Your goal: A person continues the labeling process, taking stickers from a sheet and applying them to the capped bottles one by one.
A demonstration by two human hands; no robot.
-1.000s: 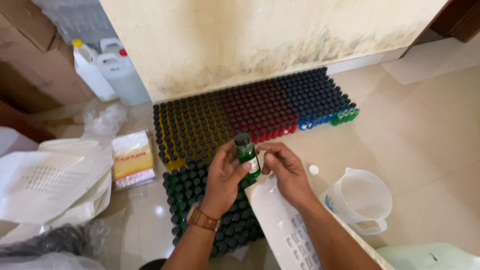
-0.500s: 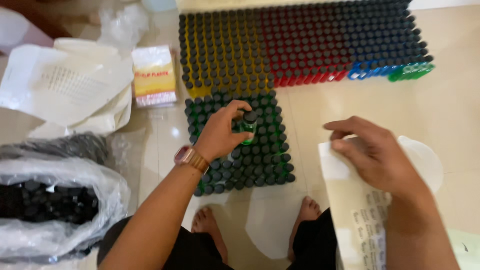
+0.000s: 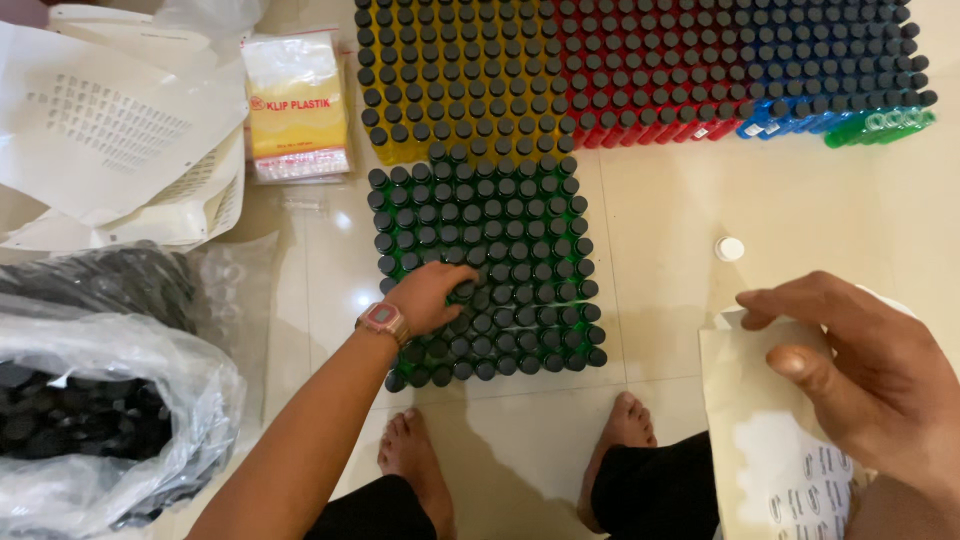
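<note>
My left hand (image 3: pixel 432 297) rests on the block of green bottles (image 3: pixel 505 250) that stands on the tiled floor (image 3: pixel 660 260), fingers curled down among the black caps at the block's near left part; I cannot tell whether they clasp one bottle or only press on the caps. A pink wristwatch (image 3: pixel 382 320) sits on that wrist. My right hand (image 3: pixel 860 365) is off to the right, well apart from the bottles, thumb and fingers pinched on the top edge of a label sheet (image 3: pixel 775 440), which lies partly over my right knee. Both bare feet (image 3: pixel 625 435) show on the floor just below the green block. Beyond the green block, touching its far edge, stand yellow bottles (image 3: pixel 455 75), then red bottles (image 3: pixel 650 70), then blue bottles (image 3: pixel 820 65) to the right. A small white cap (image 3: pixel 729 248) lies alone on the floor between the green block and my right hand. At left: a clear bag of black caps (image 3: pixel 85 420), used white sheets (image 3: pixel 110 130), and a yellow packet (image 3: pixel 297 105).
</note>
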